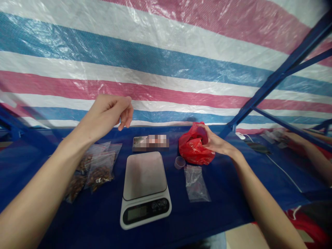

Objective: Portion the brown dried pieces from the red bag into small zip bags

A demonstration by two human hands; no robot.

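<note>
My left hand (112, 112) is raised above the back of the table, fingers loosely curled and thumb against them; nothing shows in it. At the right, my right hand (216, 140) grips the rim of a red plastic bag (194, 150), whose mouth is partly open; its contents are hidden. A small clear plastic cup (180, 162) stands beside the bag. Below it lies a flat clear zip bag (197, 185). In the middle, a white kitchen scale (145, 176) has nothing on its plate. Several zip bags of brown pieces (100, 174) lie beyond my left forearm.
A phone-like flat object (140, 141), partly blurred out, lies behind the scale on the blue table (103, 221). Striped plastic sheeting (155, 62) hangs behind. A blue metal frame (272, 83) slants up at the right. Another person's arm (308, 148) and a white cable (282, 171) are farther right.
</note>
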